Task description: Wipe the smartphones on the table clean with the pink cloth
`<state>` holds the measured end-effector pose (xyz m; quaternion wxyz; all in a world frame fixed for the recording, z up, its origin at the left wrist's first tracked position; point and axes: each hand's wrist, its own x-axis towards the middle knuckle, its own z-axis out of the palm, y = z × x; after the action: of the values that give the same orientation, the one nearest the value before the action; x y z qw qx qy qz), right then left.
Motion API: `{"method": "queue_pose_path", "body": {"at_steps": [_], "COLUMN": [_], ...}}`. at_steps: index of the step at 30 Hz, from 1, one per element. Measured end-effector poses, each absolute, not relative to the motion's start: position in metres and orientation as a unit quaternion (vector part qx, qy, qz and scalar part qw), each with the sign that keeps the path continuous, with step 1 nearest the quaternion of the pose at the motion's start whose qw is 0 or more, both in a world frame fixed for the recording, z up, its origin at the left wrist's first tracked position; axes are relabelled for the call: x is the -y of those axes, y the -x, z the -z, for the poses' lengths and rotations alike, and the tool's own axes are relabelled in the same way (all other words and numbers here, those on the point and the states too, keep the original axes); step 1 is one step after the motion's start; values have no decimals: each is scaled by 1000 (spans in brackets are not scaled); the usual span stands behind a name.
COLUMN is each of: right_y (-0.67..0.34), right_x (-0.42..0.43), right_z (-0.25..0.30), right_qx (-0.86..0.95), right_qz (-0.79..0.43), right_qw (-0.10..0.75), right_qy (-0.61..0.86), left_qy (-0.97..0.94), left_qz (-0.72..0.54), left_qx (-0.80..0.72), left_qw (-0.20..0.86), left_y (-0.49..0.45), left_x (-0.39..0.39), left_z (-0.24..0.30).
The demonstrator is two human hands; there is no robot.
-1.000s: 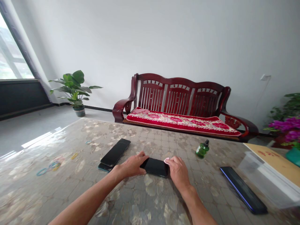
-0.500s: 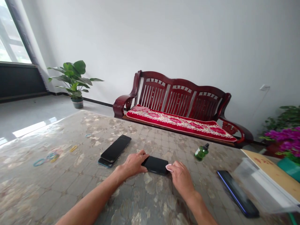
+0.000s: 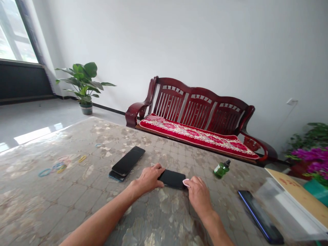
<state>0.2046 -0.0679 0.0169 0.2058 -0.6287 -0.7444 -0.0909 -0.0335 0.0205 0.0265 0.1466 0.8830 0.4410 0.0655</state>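
One phone [image 3: 172, 179] inside the table's [image 3: 77, 201] far edge is clasped by left hand [image 3: 151, 178], pad [image 3: 186, 183] pinched by right hand [image 3: 200, 194].

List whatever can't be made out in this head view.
All in the head view:
- Left end of the held phone: behind the left hand.
- Gripped part of the pale pad: hidden by the right hand.
- Most of the blue-edged item: under the upper phone.
- Green bottle label: too small.
- Purple flowers: cut by the right edge.
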Motion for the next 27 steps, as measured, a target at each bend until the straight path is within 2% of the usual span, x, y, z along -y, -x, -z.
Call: {"method": "queue_pose_path", "body": {"at_steps": [7, 19, 27], "right_y": [-200, -172, -195], "right_x": [85, 72, 62], "right_z": [-16, -19, -25], "right_qx": [754, 750, 713], "right_qz": [110, 108, 99], "right_qw": [190, 158, 124], "right_qy": [620, 633, 683], "left_qy": [-880, -901, -911], "left_qz": [-81, -107, -116], "left_qx": [-439, -403, -388], "left_qw": [164, 118, 74], "left_y": [32, 51, 50], "left_x": [-18, 1, -3], "left_z": [-30, -9, 2]}}
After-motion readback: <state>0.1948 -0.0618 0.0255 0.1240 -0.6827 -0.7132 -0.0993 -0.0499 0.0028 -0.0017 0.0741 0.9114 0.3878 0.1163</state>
